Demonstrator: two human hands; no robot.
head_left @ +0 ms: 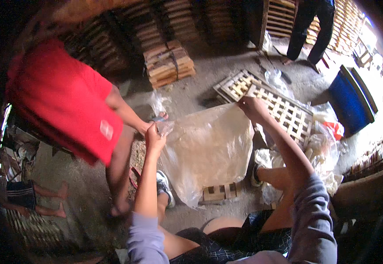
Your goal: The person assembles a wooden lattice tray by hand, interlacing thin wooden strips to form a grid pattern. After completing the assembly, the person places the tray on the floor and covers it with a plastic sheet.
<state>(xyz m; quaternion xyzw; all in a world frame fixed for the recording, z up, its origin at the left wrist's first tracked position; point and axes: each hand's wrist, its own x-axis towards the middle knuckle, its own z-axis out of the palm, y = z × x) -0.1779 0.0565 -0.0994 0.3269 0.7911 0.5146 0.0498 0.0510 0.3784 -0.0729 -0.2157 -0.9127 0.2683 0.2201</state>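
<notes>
Between my two hands a large clear plastic bag point(209, 149) hangs stretched out, its upper edge held up and its lower part crumpled. My left hand point(155, 140) is closed on the bag's upper left corner. Closed on the upper right corner is my right hand point(252, 109). Right beside my left hand, a co-worker's hand point(145, 126) reaches in from the left; whether it touches the bag I cannot tell. Partly behind the bag's lower edge lies a small wooden lattice piece point(221, 192) on the floor.
Wooden lattice panels point(279, 108) lie beyond my right hand, next to crumpled plastic point(323, 154). A strapped stack of wood slats point(169, 64) stands farther back. A person in a red shirt point(64, 101) leans in at left. A blue bin point(352, 101) is at right.
</notes>
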